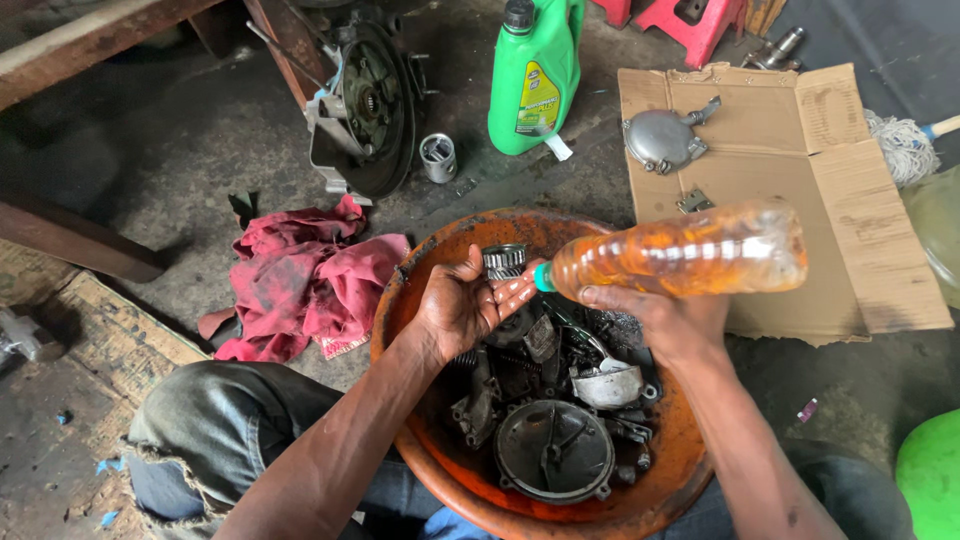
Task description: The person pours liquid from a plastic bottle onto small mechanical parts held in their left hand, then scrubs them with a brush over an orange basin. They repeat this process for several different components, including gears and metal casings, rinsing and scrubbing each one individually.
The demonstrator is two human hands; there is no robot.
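Fingers of the left hand [462, 305] cup a small toothed steel gear [504, 261] at centre frame, above the round orange basin [420, 250] of greasy dark engine parts [555, 400]. Right hand [660, 318] wraps a clear plastic bottle of amber liquid [680, 252], tipped sideways with its mouth at the left fingertips. Risk: a wet gear could slip into the pile, or liquid overshoot onto the flattened cardboard [800, 150].

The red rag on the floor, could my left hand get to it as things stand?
Probably yes, but not freely: the red rag lies uncovered just outside the orange basin, on the left hand's side, yet that hand's fingers are holding a gear.
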